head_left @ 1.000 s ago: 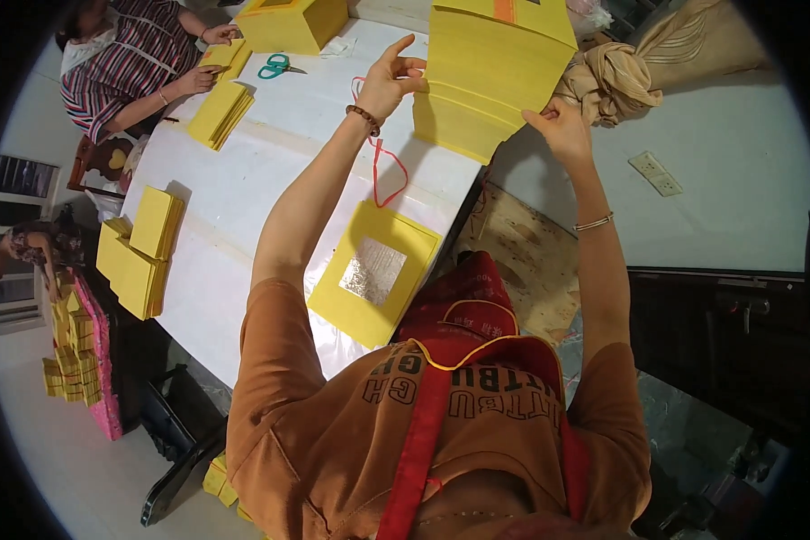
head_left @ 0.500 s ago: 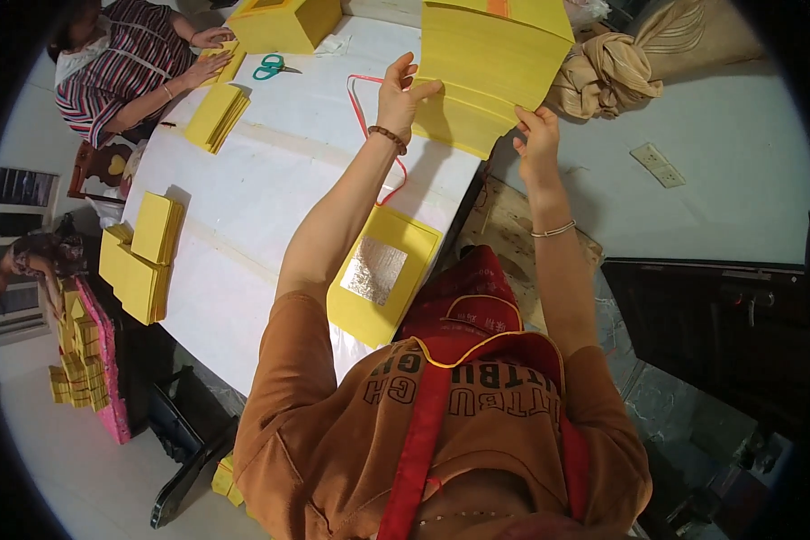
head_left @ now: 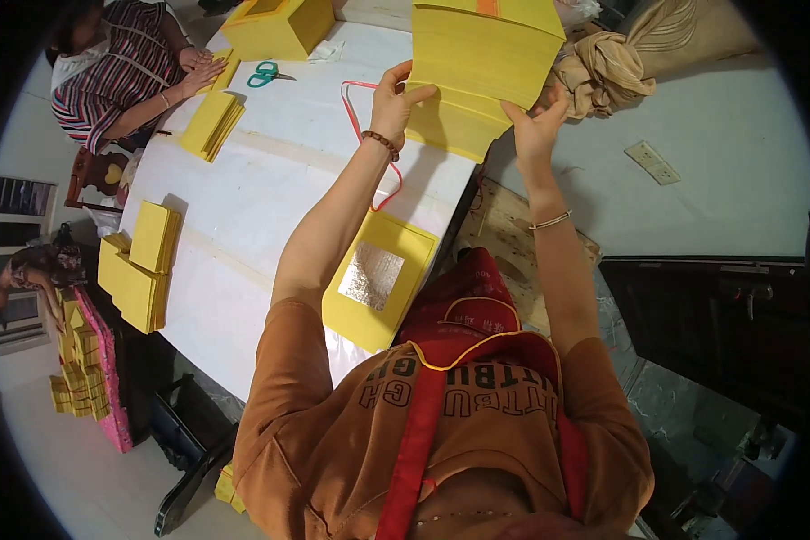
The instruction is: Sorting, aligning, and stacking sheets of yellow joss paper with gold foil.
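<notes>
Pretty loaded white-topped table (head_left: 234,198) here: chunky rectangular yellow box (head_left: 288,40) at the far side, teal-handled scissors (head_left: 263,76) just beside it, yellow paper stacks (head_left: 135,288) down the left, big yellow stack with an orange strip (head_left: 486,54) on the right. Closer in there's a flat yellow rectangle with a silvery square (head_left: 400,252), plus a thin red ribbon (head_left: 352,114).

From middle of bench (head_left: 243,207): box (head_left: 279,36) at 12 o'clock, scissors (head_left: 262,75) before it; card stack (head_left: 481,58) at 2; flat panel (head_left: 373,277) at 5; packets (head_left: 140,277) at 8.
</notes>
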`<state>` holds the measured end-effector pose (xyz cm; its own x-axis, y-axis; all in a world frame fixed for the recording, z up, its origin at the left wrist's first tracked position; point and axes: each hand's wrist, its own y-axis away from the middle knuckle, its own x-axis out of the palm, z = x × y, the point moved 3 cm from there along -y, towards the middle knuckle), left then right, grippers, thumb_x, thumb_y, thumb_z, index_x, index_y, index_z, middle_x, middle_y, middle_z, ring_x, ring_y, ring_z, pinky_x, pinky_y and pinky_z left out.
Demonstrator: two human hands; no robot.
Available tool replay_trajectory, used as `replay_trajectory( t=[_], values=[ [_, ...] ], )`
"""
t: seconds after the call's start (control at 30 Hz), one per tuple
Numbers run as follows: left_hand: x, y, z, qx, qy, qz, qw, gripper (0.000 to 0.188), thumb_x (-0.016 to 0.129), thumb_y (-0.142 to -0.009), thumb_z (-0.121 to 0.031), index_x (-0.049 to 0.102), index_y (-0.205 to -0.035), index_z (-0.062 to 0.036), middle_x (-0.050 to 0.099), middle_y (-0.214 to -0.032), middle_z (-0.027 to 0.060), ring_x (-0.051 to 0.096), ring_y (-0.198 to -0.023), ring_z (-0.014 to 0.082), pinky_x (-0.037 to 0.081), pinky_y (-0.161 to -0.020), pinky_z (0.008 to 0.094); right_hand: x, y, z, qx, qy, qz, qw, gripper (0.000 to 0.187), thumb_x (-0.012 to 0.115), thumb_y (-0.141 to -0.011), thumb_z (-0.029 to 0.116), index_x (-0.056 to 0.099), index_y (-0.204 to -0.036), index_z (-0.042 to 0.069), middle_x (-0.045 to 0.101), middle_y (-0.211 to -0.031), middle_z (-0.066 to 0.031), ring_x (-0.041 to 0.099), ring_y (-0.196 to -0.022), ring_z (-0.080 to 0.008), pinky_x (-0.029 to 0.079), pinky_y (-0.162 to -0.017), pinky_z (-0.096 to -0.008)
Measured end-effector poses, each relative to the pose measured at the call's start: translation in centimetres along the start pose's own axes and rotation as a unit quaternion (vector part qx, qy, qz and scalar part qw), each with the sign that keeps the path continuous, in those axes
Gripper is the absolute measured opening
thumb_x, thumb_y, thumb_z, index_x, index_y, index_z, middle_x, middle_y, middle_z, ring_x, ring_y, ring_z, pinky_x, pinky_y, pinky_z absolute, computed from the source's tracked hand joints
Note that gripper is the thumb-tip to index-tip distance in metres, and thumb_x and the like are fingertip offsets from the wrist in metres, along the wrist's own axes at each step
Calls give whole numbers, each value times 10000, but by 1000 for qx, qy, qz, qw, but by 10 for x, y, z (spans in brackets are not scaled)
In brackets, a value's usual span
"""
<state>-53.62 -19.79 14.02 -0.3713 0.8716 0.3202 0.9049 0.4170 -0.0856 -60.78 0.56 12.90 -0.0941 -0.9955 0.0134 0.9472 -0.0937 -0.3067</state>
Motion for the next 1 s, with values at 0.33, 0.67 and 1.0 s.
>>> replay_trajectory(
  t=[0.33,0.67,1.0],
  values=[
    [-12,-6,-9,63,-150,-24,986,504,715,-650,-143,559,-1111,-12,525,-1143,101,425,-1095,236,350,-937,342,1,-7,61,-237,322,100,911,875,704,-692,280,202,-1387,103,305,-1340,-180,389,-1176,-361,375,-899,-445],
    [-13,-16,-16,142,-260,-28,955,497,711,-644,-188,569,-1088,-19,569,-1122,119,507,-1073,247,375,-920,371,6,-15,66,-203,377,106,898,780,676,-709,333,303,-1328,39,432,-1248,-132,476,-1085,-323,396,-860,-423],
    [-8,-20,-24,173,-326,-56,928,497,715,-669,-323,578,-1068,-60,639,-1000,96,580,-960,214,279,-901,407,4,-17,78,-214,356,86,906,736,712,-701,293,361,-1297,43,491,-1165,-156,514,-1028,-335,432,-821,-403]
  ],
)
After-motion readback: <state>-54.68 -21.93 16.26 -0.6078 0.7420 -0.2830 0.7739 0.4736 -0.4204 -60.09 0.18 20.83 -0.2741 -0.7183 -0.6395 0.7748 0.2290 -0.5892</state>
